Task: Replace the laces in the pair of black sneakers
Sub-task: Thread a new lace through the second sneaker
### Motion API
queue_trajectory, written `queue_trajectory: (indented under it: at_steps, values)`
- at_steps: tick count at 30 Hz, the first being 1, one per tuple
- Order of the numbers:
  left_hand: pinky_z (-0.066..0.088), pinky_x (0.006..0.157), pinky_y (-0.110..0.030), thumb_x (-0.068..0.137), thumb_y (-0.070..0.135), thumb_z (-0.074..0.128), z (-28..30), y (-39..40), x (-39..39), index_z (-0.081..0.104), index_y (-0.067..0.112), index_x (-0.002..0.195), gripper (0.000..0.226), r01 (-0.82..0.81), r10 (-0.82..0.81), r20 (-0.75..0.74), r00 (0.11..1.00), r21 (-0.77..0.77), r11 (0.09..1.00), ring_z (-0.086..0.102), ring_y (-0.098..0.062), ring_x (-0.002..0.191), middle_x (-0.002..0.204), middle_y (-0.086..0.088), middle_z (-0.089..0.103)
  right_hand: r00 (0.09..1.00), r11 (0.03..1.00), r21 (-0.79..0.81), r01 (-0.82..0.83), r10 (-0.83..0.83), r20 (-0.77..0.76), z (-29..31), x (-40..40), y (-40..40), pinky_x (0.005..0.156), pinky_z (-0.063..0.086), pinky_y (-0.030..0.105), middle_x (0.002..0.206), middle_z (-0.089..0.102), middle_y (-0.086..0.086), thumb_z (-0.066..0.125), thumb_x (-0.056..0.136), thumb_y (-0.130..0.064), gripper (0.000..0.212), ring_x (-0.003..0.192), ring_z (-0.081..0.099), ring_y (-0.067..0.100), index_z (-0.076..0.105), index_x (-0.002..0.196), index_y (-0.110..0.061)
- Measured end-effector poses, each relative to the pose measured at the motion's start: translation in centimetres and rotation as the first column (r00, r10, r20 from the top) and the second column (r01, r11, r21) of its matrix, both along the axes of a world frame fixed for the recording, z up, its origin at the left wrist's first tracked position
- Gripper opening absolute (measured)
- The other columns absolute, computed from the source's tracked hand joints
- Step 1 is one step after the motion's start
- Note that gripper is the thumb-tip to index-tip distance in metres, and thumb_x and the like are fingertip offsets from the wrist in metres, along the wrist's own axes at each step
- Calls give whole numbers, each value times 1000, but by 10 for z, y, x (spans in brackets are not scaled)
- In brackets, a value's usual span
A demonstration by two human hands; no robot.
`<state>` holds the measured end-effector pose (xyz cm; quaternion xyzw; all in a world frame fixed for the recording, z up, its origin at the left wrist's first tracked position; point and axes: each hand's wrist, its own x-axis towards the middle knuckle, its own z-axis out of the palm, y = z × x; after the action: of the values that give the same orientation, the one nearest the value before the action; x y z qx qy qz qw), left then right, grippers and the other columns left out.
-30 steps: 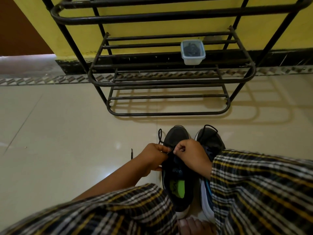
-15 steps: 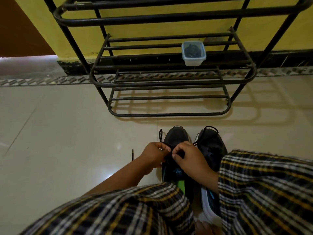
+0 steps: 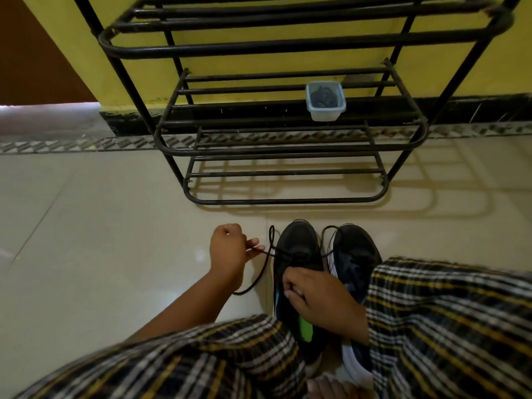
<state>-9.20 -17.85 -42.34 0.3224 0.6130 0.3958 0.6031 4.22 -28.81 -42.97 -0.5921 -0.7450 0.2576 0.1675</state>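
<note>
Glossy beige tile floor [image 3: 100, 240]; yellow wall [image 3: 259, 61] behind black metal rack [image 3: 276, 151]; tub [image 3: 326, 105] on rack shelf. Two black sneakers [image 3: 299, 249] side by side on floor before rack. Left hand [image 3: 229, 249] pinches lace [image 3: 266, 257], drawn out sideways. Right hand [image 3: 316, 295] grips left sneaker's tongue area.

No text, label, brand or number can be read on anything here.
</note>
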Motion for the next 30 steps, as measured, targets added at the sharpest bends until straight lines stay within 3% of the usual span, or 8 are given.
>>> queue_trajectory:
  at_steps: [5,7,10,12,16,21,24,30]
  values:
    - [41,55,-28,95,22,47,-8,-16,-8,56,15,86,15,448,-248,-540,804,277,850,46,-13,54,61,1,50,1000,1000,-23,-6,6,21,3,-1,1,55,28,14,79,37,-7,48,94,-17,11,60,30,5,51,96,-7]
    - [47,66,-29,95,27,49,-12,-21,-8,62,18,96,16,707,-358,-737,574,226,670,58,-14,69,75,3,62,999,999,-35,-5,7,34,3,-2,1,56,29,15,76,35,-9,48,95,-18,10,59,31,2,50,96,-8]
    - [49,77,-32,97,29,46,-15,-24,-8,64,21,108,23,900,-384,-923,0,-167,402,61,-24,94,103,-4,62,998,999,-55,0,4,61,2,-2,1,56,29,14,70,31,-12,46,96,-20,8,59,31,1,47,96,-13]
    - [46,73,-31,96,23,46,-16,-24,-9,65,23,105,21,873,-400,-912,-95,-270,406,61,-25,94,104,-3,62,997,998,-67,-4,9,71,3,-2,2,56,28,14,70,31,-14,45,96,-21,5,59,32,1,44,94,-17]
    - [48,75,-29,95,11,44,-15,-20,-9,62,20,82,23,753,-440,-789,429,43,656,62,-20,84,92,-2,68,998,998,-68,1,4,63,4,-3,2,54,28,15,69,31,-13,46,95,-19,10,59,32,1,39,89,-19]
    - [42,64,-23,102,16,34,-6,-15,-4,56,11,76,35,296,-264,-204,943,144,944,62,-11,68,67,1,62,999,998,-65,8,-6,35,0,-2,2,53,27,15,68,32,-14,47,94,-17,9,59,32,1,41,88,-17]
    - [48,68,-32,102,10,28,6,-9,-1,46,9,79,30,-24,47,205,978,-112,993,63,-20,64,58,-1,47,1000,998,-66,12,-10,27,-2,-2,2,54,27,14,68,31,-14,48,94,-16,9,58,32,0,41,88,-16]
    - [24,32,-14,93,-2,20,11,-3,-14,43,14,76,33,-164,260,344,902,-284,945,29,-6,31,50,2,33,999,997,-73,21,-19,34,-6,-2,3,53,27,15,66,31,-13,48,94,-18,13,58,32,0,38,86,-20]
